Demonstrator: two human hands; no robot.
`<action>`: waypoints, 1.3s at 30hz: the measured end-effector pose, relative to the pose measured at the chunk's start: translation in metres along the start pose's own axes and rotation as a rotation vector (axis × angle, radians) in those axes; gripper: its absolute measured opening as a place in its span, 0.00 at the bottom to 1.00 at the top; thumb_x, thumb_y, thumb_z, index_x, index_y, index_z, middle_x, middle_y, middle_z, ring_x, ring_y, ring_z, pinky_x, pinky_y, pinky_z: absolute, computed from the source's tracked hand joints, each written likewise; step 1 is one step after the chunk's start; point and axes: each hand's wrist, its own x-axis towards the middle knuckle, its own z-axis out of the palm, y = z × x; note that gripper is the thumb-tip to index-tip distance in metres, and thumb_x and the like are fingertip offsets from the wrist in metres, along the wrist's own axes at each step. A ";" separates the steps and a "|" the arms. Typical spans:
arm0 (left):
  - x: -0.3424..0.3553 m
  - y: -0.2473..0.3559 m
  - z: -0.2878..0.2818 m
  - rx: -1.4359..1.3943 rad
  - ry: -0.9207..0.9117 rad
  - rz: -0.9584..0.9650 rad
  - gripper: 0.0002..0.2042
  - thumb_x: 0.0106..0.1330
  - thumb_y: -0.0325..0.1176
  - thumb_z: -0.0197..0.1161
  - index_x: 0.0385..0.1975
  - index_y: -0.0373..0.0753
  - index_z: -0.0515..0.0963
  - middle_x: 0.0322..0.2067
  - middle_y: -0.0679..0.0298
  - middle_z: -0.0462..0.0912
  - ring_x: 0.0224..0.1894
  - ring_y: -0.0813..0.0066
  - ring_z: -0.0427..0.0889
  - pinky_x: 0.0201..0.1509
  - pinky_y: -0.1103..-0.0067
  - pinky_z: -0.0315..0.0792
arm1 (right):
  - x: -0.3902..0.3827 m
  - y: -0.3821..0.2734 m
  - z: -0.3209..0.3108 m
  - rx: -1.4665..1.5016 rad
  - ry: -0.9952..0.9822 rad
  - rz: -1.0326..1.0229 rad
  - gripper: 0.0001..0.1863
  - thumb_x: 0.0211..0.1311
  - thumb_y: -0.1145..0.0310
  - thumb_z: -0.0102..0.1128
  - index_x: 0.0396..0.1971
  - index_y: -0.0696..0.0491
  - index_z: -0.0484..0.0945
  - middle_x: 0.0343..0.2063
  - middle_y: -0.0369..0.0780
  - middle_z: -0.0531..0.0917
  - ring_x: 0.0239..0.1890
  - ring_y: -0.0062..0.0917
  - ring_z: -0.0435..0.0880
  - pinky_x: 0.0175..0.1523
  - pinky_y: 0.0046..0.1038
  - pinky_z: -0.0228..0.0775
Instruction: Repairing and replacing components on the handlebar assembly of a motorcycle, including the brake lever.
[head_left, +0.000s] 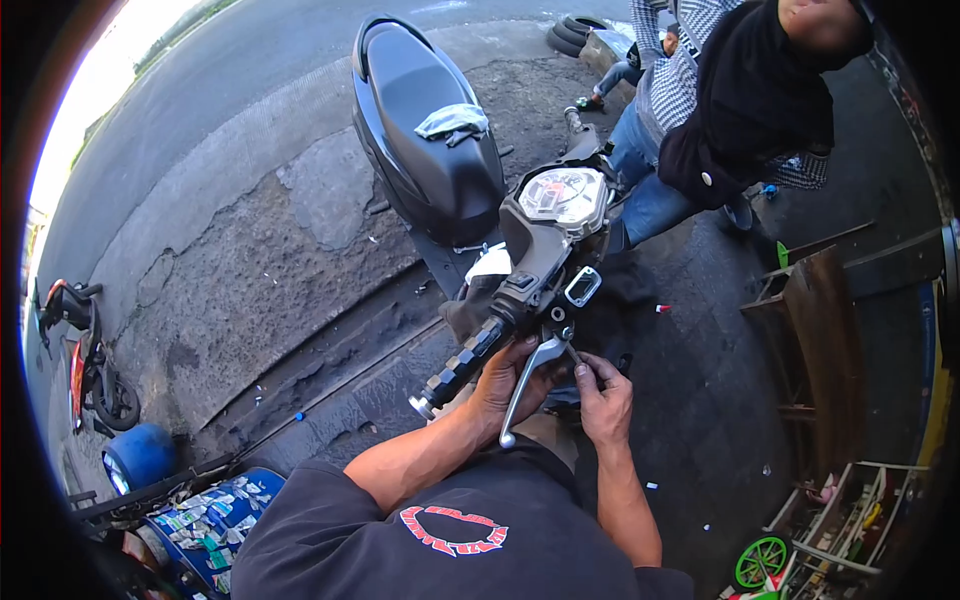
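A scooter's handlebar stands before me, its black ribbed grip point(464, 368) slanting toward my left. Below the grip hangs a silver brake lever point(527, 387), its ball end pointing at my chest. My left hand point(503, 382) is closed around the lever from behind, and the lever covers part of its fingers. Close to the lever's pivot, my right hand point(604, 400) pinches something thin between thumb and fingers; its kind cannot be made out. Just above sits an open master cylinder reservoir point(582, 287) with a silver rim. The round instrument cluster point(562, 194) is farther up.
Beyond the handlebar is the black seat point(415, 85) with a grey cloth point(452, 122) on it. A person in dark clothes point(740, 110) stands at the far right, another sits behind. A wooden bench point(825, 350) and a rack point(850, 520) are right; a blue drum point(215, 525) is left.
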 end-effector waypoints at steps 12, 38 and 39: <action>0.002 -0.007 -0.002 0.065 0.038 0.114 0.12 0.64 0.33 0.63 0.47 0.43 0.77 0.44 0.65 0.83 0.51 0.71 0.79 0.53 0.68 0.71 | 0.040 -0.012 -0.030 -0.167 -0.290 -0.094 0.11 0.60 0.71 0.60 0.40 0.60 0.83 0.31 0.42 0.85 0.30 0.25 0.82 0.37 0.26 0.71; 0.008 -0.011 -0.005 0.065 -0.113 0.068 0.24 0.59 0.42 0.67 0.55 0.42 0.74 0.53 0.56 0.78 0.59 0.59 0.73 0.68 0.62 0.61 | 0.035 -0.008 -0.046 -0.238 -0.391 0.117 0.14 0.62 0.65 0.56 0.36 0.62 0.82 0.21 0.45 0.82 0.25 0.25 0.81 0.34 0.28 0.71; 0.009 -0.012 -0.006 0.069 -0.115 0.070 0.24 0.59 0.42 0.67 0.55 0.42 0.74 0.53 0.56 0.78 0.59 0.59 0.73 0.68 0.62 0.61 | 0.031 -0.006 -0.050 -0.223 -0.385 0.161 0.14 0.62 0.65 0.56 0.36 0.62 0.82 0.22 0.45 0.83 0.24 0.27 0.81 0.33 0.28 0.71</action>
